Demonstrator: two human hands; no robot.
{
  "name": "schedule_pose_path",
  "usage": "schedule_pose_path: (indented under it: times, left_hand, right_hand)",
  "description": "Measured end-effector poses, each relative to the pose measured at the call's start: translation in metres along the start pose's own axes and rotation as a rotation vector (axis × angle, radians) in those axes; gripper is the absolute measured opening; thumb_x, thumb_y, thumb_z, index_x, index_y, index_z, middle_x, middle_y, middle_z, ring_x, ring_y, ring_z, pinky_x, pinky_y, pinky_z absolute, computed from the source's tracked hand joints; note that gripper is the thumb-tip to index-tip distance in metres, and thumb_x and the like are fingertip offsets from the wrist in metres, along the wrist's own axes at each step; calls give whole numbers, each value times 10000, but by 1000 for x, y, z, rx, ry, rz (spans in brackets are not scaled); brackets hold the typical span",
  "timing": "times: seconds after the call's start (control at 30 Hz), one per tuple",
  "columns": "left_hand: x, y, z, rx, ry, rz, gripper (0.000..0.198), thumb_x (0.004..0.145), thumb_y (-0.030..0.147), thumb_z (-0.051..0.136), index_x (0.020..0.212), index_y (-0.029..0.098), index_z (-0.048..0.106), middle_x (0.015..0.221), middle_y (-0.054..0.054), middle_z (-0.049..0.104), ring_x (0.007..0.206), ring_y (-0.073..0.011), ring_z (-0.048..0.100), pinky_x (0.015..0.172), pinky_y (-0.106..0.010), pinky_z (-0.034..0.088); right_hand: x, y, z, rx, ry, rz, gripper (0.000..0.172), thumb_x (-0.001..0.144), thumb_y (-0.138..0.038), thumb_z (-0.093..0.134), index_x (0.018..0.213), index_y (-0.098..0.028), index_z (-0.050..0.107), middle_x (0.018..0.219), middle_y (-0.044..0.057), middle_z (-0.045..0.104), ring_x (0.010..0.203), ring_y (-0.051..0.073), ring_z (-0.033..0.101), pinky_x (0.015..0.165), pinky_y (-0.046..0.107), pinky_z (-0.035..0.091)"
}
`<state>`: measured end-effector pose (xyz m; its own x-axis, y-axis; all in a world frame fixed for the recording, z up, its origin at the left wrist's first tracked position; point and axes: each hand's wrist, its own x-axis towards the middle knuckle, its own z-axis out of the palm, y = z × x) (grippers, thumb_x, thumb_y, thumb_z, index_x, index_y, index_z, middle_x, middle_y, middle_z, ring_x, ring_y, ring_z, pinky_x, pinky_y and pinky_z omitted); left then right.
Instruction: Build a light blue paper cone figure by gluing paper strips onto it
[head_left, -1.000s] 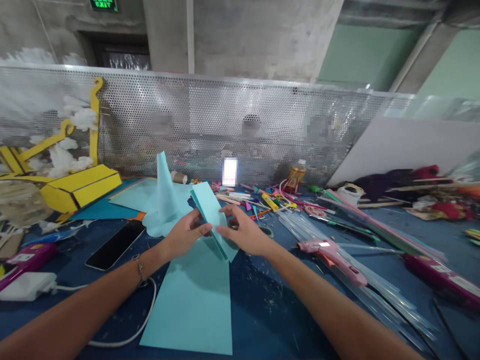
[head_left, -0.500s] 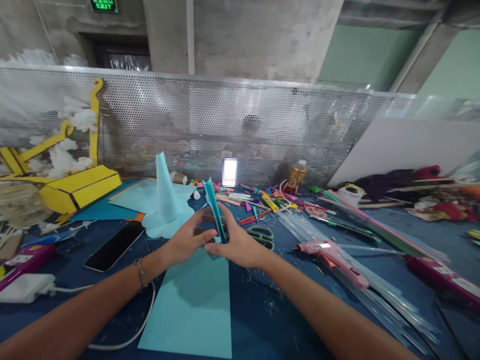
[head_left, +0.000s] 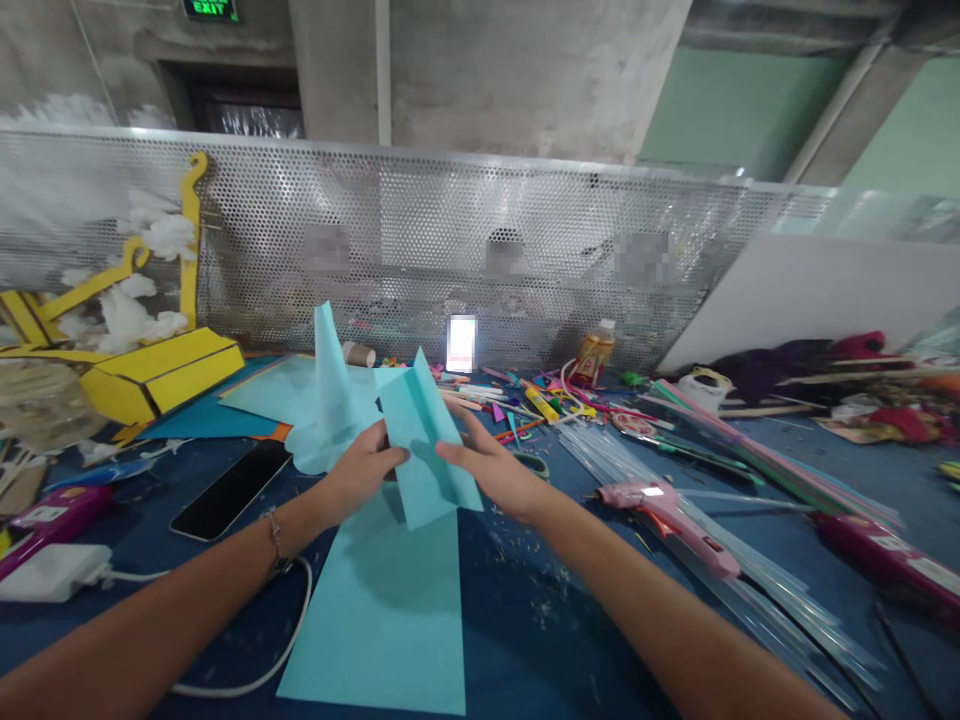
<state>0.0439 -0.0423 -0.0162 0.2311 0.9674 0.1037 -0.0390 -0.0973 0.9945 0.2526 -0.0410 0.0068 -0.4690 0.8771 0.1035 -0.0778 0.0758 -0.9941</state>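
Both my hands hold a folded light-blue paper piece [head_left: 426, 445] lifted a little above the blue table. My left hand [head_left: 365, 470] pinches its left edge with closed fingers. My right hand [head_left: 491, 465] grips its right side, thumb on top. Under them a flat light-blue paper sheet [head_left: 390, 610] lies on the table. A light-blue paper cone [head_left: 330, 395] stands just behind my left hand.
A black phone [head_left: 229, 490] and a white charger with cable [head_left: 56, 572] lie at the left, by yellow cardboard pieces [head_left: 161, 370]. A pink glue gun [head_left: 664, 510], clear glue sticks [head_left: 757, 590] and coloured scraps cover the right. A perforated metal screen [head_left: 480, 255] runs along the back.
The folded paper stood edge-on between my hands half a second ago; now it is opened out and turned flat toward me. My hands have moved slightly apart.
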Motion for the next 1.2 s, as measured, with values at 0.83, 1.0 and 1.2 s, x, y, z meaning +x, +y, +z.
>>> schedule_pose_path:
  times: [0.83,1.0,1.2]
  left_hand:
    - [-8,-7,-7,1371,-224,366,356,901,239,503,1210,191,672,1085,-107,621,964,-285,649,776,-378,515]
    - [-4,-11,-3,1389,-199,348,439,912,244,468,1317,210,635,1063,-105,615,876,-281,647,687,-356,487]
    - [-4,-14,-2,1419,-185,360,480,906,242,465,1360,200,616,1087,-119,624,882,-290,651,674,-355,483]
  right_hand:
    - [15,18,-30,-521,231,126,259,865,-319,659,1094,-204,619,752,-15,707,555,161,630,516,274,474]
    - [18,23,-32,-704,292,76,238,868,-309,639,1078,-196,640,719,-15,696,577,153,601,543,262,423]
    - [18,23,-34,-837,274,-5,327,837,-216,603,1161,-204,647,625,-69,599,559,138,524,579,252,377]
